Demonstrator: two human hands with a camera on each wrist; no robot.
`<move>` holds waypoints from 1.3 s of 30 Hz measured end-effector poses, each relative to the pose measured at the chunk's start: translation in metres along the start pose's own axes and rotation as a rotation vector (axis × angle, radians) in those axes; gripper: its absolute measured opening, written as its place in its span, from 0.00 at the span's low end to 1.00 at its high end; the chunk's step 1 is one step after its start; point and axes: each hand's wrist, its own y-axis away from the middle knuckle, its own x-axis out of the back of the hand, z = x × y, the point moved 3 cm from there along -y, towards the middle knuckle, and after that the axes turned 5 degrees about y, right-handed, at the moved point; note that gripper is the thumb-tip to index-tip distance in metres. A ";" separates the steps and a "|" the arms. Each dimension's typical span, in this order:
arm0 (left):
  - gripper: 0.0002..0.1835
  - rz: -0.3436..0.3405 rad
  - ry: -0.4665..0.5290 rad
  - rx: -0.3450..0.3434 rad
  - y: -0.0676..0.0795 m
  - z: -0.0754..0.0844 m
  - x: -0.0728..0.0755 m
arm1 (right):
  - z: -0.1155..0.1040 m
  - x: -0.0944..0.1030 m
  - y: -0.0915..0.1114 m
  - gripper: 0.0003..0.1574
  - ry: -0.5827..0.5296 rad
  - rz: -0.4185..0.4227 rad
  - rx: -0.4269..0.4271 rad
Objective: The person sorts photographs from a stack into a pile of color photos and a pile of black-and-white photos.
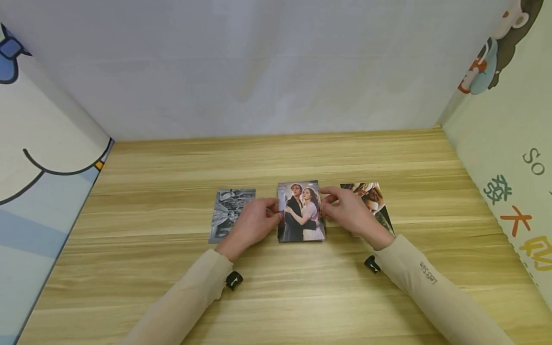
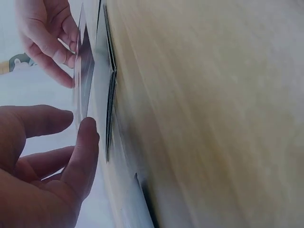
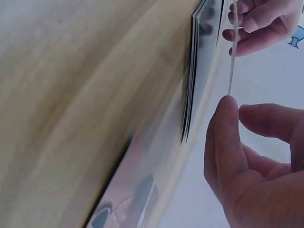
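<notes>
The left hand (image 1: 255,221) and right hand (image 1: 350,211) hide much of what lies beside them: the left hand and wrist cover the near right part of the left card (image 1: 226,211), a grey-blue print whose picture is hard to make out, while the right hand and forearm lie across the right card (image 1: 371,191), leaving mainly its far and right parts in sight. Between the hands, in the middle of the wooden table (image 1: 293,297), is the photo card (image 1: 301,212), which shows two people embracing. From the head it covers nearly all of the stack of cards (image 3: 202,61), whose dark edges peek out along the near side; the wrist views show the photo card raised just above the stack and apart from it, seen almost edge-on, so its picture is lost there. How many cards the stack has cannot be told. Both hands hold the photo card by its opposite side edges, fingers bent and fingertips at the edge; how firmly the thumbs press is not clear. The forearms come in from the near left and near right and slant inward, the left sleeve (image 1: 185,297) and the lettered right sleeve (image 1: 435,282) both cut off by the near border. A small black object (image 1: 234,280) shows at the left cuff, partly tucked behind it.
</notes>
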 end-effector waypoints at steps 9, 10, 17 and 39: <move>0.22 0.089 0.055 -0.032 0.003 0.003 0.002 | 0.001 0.006 0.004 0.32 0.009 0.030 0.016; 0.22 0.100 0.072 -0.035 0.003 0.004 0.002 | 0.001 0.007 0.004 0.32 0.002 0.035 0.016; 0.23 0.151 0.141 -0.061 0.004 0.007 0.002 | 0.003 0.011 0.007 0.33 -0.049 0.058 0.014; 0.21 0.158 0.244 -0.116 0.001 0.025 -0.011 | 0.011 0.024 0.022 0.31 -0.137 0.145 0.026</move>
